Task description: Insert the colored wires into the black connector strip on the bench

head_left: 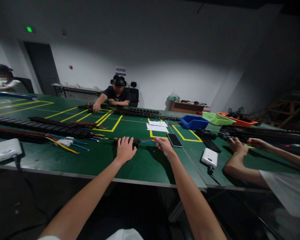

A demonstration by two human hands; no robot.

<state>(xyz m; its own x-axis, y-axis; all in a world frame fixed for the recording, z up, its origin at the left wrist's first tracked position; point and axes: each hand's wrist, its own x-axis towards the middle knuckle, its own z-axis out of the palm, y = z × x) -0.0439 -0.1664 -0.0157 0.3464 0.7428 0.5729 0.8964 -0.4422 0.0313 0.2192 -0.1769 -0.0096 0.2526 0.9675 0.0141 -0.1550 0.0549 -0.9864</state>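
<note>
My left hand (125, 149) lies over a short black piece, seemingly a cable chain (137, 142), with its fingers across the top and the thumb on the near side. Much of that piece is hidden under the palm. From its right end run thin red and green wires (148, 141), which my right hand (163, 145) pinches between thumb and fingertips. Yellow-tipped wire ends (107, 138) stick out to the left of my left hand. Just beyond my right hand lies a smartphone (175, 140).
Long black cable chains (47, 128) with coloured wires lie at left. White boxes with black cords stand at left (7, 150) and right (209, 157). White papers (157, 126) and a blue bin (194, 122) lie beyond. Co-workers' hands work at right (237, 146) and across the table (96, 107).
</note>
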